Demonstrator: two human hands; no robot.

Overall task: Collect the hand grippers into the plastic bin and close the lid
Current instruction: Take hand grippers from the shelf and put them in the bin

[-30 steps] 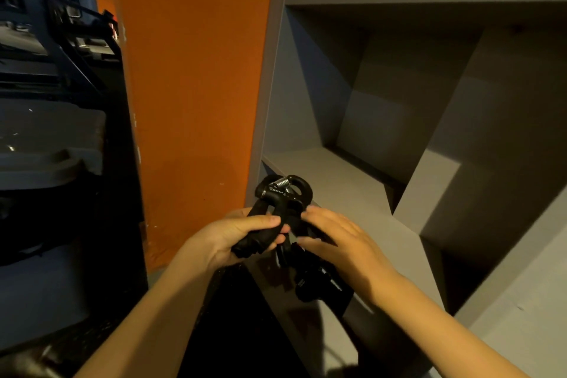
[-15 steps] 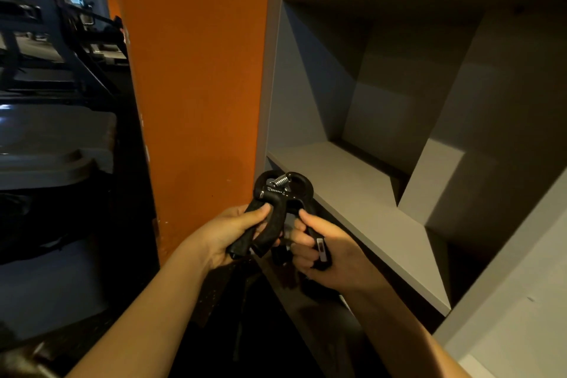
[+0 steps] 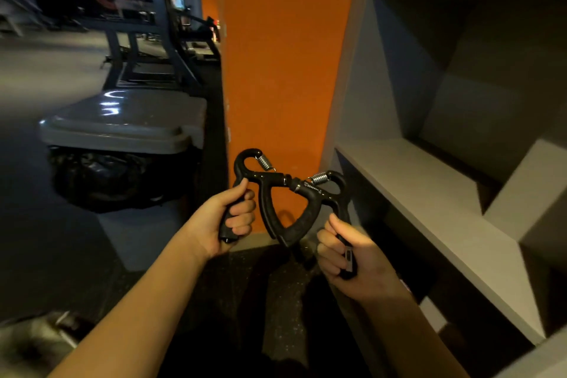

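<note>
Hand grippers (image 3: 270, 209) spread; left hand (image 3: 227, 221), right hand (image 3: 346, 258) grip one each; bin (image 3: 122, 129) lidded.

The hand grippers (image 3: 267, 179) are matt black plastic with bright metal coil springs (image 3: 264, 162); the bin lid (image 3: 122, 123) is glossy grey plastic.

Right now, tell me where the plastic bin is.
In the head view the plastic bin sits at the left, lid on, just left of the orange pillar and beyond the left hand.
</note>
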